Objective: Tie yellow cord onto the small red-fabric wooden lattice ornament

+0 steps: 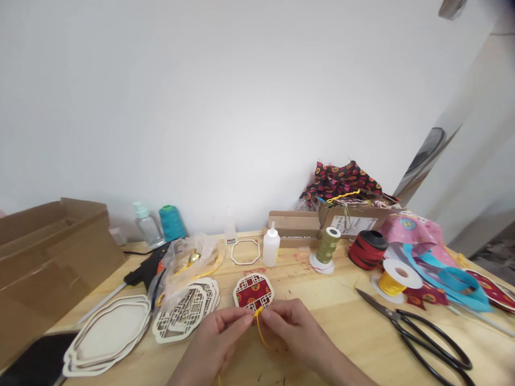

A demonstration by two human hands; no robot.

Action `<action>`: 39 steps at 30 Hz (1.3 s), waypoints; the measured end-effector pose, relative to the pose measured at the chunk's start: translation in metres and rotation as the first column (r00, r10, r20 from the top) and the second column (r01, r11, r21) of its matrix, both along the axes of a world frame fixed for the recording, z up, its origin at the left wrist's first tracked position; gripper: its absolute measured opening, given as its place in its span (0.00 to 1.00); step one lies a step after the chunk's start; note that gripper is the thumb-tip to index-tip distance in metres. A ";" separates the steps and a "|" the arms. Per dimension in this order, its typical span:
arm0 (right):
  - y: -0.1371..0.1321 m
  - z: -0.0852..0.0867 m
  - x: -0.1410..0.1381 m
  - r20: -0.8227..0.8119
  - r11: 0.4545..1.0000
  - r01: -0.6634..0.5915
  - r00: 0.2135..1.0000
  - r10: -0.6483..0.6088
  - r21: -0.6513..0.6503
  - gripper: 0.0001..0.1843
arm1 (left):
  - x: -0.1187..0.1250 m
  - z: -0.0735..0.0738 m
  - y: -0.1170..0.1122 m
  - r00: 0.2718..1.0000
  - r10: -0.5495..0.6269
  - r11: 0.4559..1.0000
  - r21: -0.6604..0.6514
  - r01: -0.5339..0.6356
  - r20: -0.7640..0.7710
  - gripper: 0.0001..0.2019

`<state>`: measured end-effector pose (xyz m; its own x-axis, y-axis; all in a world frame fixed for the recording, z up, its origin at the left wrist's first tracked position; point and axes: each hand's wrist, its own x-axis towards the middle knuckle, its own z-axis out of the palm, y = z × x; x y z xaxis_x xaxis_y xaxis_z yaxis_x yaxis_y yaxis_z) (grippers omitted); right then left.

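Note:
Both my hands meet low in the middle of the wooden table (330, 316). My left hand (219, 335) and my right hand (292, 327) each pinch a thin yellow cord (259, 327) between thumb and fingertips, and the cord loops down between them. Just beyond my fingertips lies a small wooden lattice ornament with red patterned fabric (253, 290). The cord's upper end touches the ornament's near edge.
Black scissors (422, 335) lie at the right. Yellow cord spool (396, 277), olive thread spool (326, 246), red ribbon roll (367, 249) and glue bottle (271, 246) stand behind. Lattice cutouts (187, 311), plain frames (108, 332) and a glue gun (147, 268) lie left, beside a cardboard box (48, 257).

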<state>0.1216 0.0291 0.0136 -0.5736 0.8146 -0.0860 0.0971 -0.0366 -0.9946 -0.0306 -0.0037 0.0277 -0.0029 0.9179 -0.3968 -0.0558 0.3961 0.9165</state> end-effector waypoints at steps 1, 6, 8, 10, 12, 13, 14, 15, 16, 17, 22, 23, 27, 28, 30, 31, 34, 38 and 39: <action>0.000 -0.001 0.000 -0.015 1.000 0.001 1.000 -0.001 -0.031 0.22 | 0.000 0.001 0.000 1.000 -0.003 1.000 -0.008 0.003 -0.009 0.15; 0.001 0.001 -0.001 -0.056 0.993 -0.006 0.998 0.000 -0.117 0.23 | 0.002 0.004 0.000 0.998 0.000 1.000 -0.023 -0.001 -0.060 0.16; 0.000 0.003 0.000 -0.068 0.992 -0.018 0.998 0.009 -0.127 0.23 | 0.003 0.003 0.000 0.998 0.007 1.000 -0.010 -0.007 -0.057 0.15; 0.000 0.004 0.000 -0.053 0.993 -0.021 0.999 0.015 -0.118 0.21 | 0.003 0.002 -0.001 0.999 0.009 1.000 -0.005 -0.009 -0.052 0.15; 0.000 0.005 0.000 -0.026 0.994 -0.018 1.000 0.016 -0.106 0.20 | 0.004 0.003 -0.001 0.998 0.010 1.000 0.005 -0.010 -0.055 0.14; 0.000 0.005 0.000 -0.012 0.996 -0.002 1.000 0.000 -0.095 0.20 | 0.004 0.003 -0.001 0.998 0.012 1.000 0.008 -0.011 -0.062 0.14; 0.000 0.005 0.000 0.006 0.997 0.039 0.999 -0.038 -0.064 0.20 | 0.004 0.004 -0.001 0.997 0.013 1.000 0.014 -0.012 -0.075 0.13; 0.001 0.005 0.000 0.031 0.995 0.099 0.995 -0.098 -0.016 0.19 | 0.004 0.004 -0.001 0.995 0.017 1.000 0.028 -0.014 -0.093 0.12; 0.001 0.005 -0.001 0.057 0.986 0.161 0.985 -0.163 0.039 0.17 | 0.004 0.004 0.000 0.993 0.020 0.999 0.052 -0.014 -0.114 0.11; 0.001 0.005 -0.001 0.079 0.974 0.209 0.973 -0.217 0.089 0.16 | 0.004 0.005 0.000 0.991 0.020 0.996 0.085 -0.009 -0.134 0.10; -0.002 -0.002 -0.004 0.083 0.987 0.143 0.985 -0.148 0.073 0.15 | 0.008 0.007 -0.004 0.956 -0.025 0.969 0.228 0.095 -0.293 0.08; -0.003 -0.003 -0.004 0.074 0.989 0.129 0.988 -0.135 0.072 0.15 | 0.009 0.009 -0.006 0.940 -0.028 0.965 0.234 0.114 -0.341 0.08; -0.004 -0.005 -0.005 0.060 0.990 0.109 0.992 -0.114 0.091 0.13 | 0.012 0.018 -0.010 0.900 -0.032 0.960 0.236 0.148 -0.435 0.06; -0.004 -0.004 -0.005 0.056 0.992 0.096 0.993 -0.101 0.080 0.14 | 0.012 0.019 -0.010 0.899 -0.038 0.960 0.234 0.154 -0.437 0.06; -0.003 -0.003 -0.006 0.054 0.996 0.071 0.996 -0.073 0.045 0.16 | 0.011 0.017 -0.010 0.895 -0.057 0.955 0.236 0.178 -0.443 0.07; -0.003 -0.002 -0.006 0.053 0.998 0.060 0.997 -0.062 0.027 0.17 | 0.010 0.014 -0.010 0.890 -0.070 0.950 0.241 0.197 -0.450 0.08; -0.001 -0.001 -0.007 0.056 0.997 0.074 0.996 -0.073 -0.012 0.15 | 0.009 0.007 -0.009 0.880 -0.090 0.938 0.257 0.232 -0.466 0.09; 0.000 -0.001 -0.007 0.046 0.986 0.138 0.990 -0.134 -0.091 0.14 | 0.009 0.001 -0.009 0.909 -0.086 0.951 0.240 0.198 -0.408 0.08; 0.000 -0.001 -0.006 0.039 0.984 0.144 0.989 -0.141 -0.104 0.15 | 0.009 0.001 -0.009 0.919 -0.091 0.956 0.224 0.187 -0.383 0.08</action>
